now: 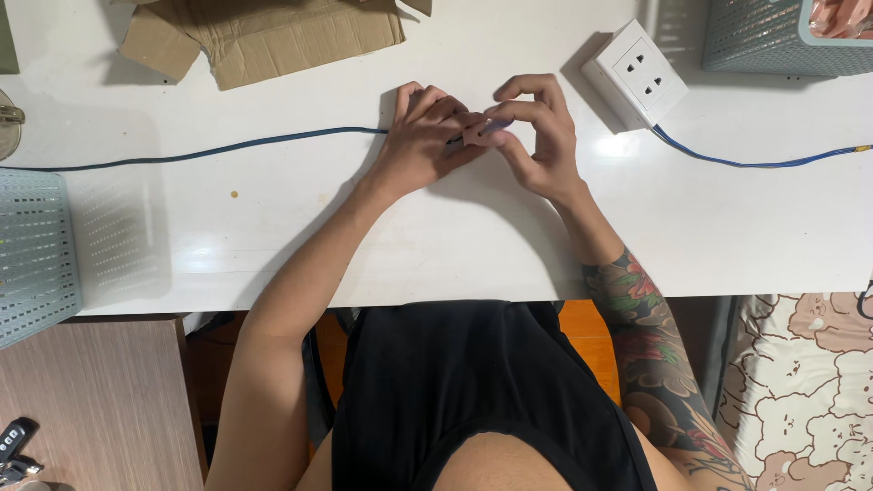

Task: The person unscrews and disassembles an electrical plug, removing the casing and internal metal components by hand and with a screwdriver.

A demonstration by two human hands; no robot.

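Both hands meet mid-table: left hand (420,136) pinches the end of the blue cable (227,148), right hand (535,136) fingertips clamp a small part against it — part mostly hidden, can't tell what; thin end could slip or kink if the pinch loosens or twists. Cable is thin, dark blue, trailing left across the white table (455,245); beyond, white socket box (635,75) with its own blue lead, cardboard (264,36) behind.

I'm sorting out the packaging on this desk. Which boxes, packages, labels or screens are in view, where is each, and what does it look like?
Torn cardboard: top edge of the white table, left of centre; flattened brown, ragged flaps, plain.
Pink package: top right corner, inside a grey-green perforated basket; glossy, mostly cut off.
No labels, signs or screens can be made out.
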